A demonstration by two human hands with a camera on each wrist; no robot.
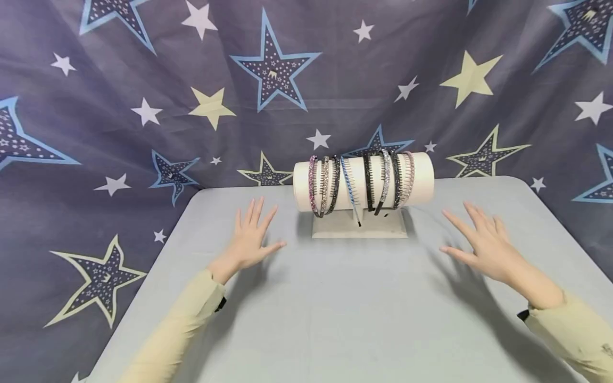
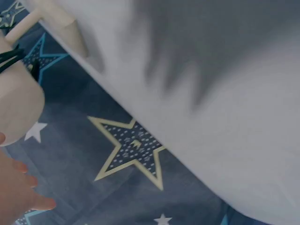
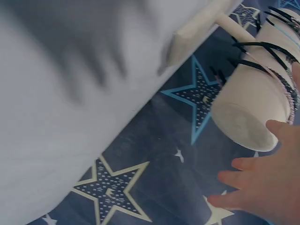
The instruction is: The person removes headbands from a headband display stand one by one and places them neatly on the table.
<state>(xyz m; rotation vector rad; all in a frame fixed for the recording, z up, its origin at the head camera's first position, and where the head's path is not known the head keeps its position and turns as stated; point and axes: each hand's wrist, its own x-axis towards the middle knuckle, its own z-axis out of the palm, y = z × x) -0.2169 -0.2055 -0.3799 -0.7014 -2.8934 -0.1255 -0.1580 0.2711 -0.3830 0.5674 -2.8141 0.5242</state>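
Note:
A cream padded roll on a stand (image 1: 423, 178) carries several toothed headbands, some sparkling pink, silver or black. One slim blue headband (image 1: 349, 181) hangs at a slant near the middle, its dark tip reaching below the roll. My left hand (image 1: 249, 234) hovers over the table to the left of the stand, fingers spread, holding nothing. To the right of the stand, my right hand (image 1: 490, 247) is likewise spread and holds nothing. In the right wrist view, the roll's round end (image 3: 243, 126) shows beyond the right hand (image 3: 267, 180).
The stand's flat base (image 1: 359, 226) rests near the back edge of the light grey table (image 1: 364, 319). Behind it hangs a dark curtain (image 1: 345, 117) printed with stars. Both hands cast shadows on the tabletop.

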